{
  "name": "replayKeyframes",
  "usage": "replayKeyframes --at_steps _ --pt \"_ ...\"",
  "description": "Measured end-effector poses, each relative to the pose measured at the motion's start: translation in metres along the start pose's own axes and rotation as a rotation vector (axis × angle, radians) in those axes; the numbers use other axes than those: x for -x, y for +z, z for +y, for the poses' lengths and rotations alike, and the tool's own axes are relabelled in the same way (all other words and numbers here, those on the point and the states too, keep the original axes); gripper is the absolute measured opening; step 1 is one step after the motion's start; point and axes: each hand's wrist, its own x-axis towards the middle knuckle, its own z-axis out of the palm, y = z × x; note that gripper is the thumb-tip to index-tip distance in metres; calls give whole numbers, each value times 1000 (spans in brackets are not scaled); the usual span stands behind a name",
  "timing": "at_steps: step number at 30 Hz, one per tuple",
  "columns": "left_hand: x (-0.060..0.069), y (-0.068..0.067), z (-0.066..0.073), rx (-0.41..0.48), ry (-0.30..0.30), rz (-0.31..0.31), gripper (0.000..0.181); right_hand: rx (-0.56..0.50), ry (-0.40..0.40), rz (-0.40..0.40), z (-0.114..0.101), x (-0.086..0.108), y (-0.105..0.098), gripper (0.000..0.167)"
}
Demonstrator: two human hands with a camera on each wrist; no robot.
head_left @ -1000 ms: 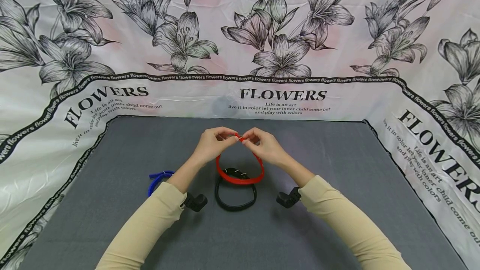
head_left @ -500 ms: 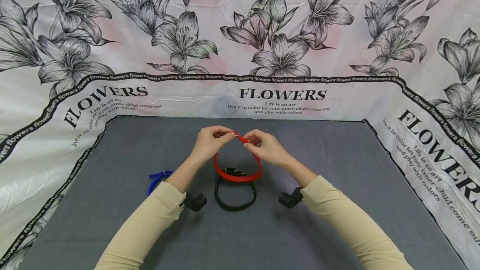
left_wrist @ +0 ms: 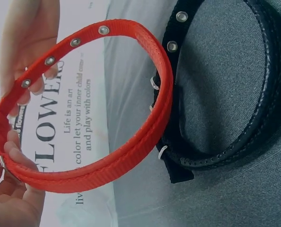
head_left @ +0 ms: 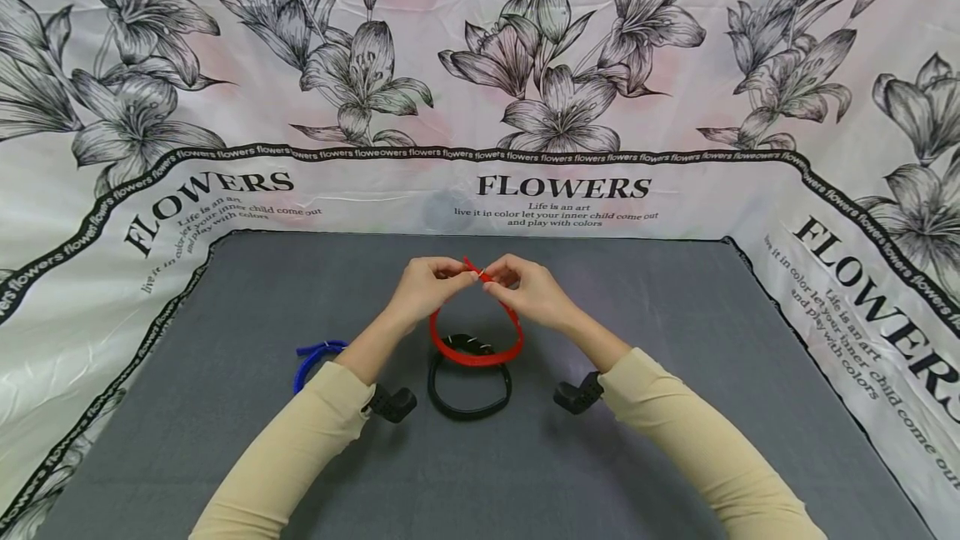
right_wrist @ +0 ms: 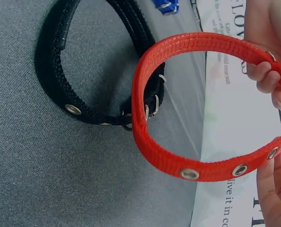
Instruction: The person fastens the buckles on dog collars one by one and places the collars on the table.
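A red dog collar [head_left: 480, 360], bent into a loop, hangs between both hands above the table. My left hand [head_left: 422, 294] pinches it at the buckle end, where metal fittings show in the left wrist view. The right hand [head_left: 534, 296] pinches the strap near the row of metal eyelets [right_wrist: 240, 170]. Past the fingertips, the red strap's pointed tip sticks up. Fingers partly cover the buckle, so how far the strap passes through it is hard to tell. Below the red loop lies a black collar [head_left: 468, 416], formed into a ring on the grey cloth.
A blue collar [head_left: 306, 369] lies on the grey tabletop [head_left: 645, 457] left of the black one, partly behind the left forearm. Behind the table hangs a white flower-printed cloth [head_left: 405, 207]. Black wrist cameras [head_left: 393, 404] jut inward under both wrists.
The hands drew slightly apart, showing the buckle, then came together again. The red strap's tip now stands up beyond the left fingertips. Black and blue collars stay put.
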Motion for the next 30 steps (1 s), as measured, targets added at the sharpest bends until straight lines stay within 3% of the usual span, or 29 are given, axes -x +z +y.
replayKeyframes --at_steps 11,20,30 --pt "0 -2 0 20 78 40 23 -1 18 10 1 -1 0 19" --pt "1 3 0 26 69 1 23 1 36 1 -3 -3 1 20" --pt "2 5 -1 75 50 9 26 -1 59 -11 -6 -2 0 19"
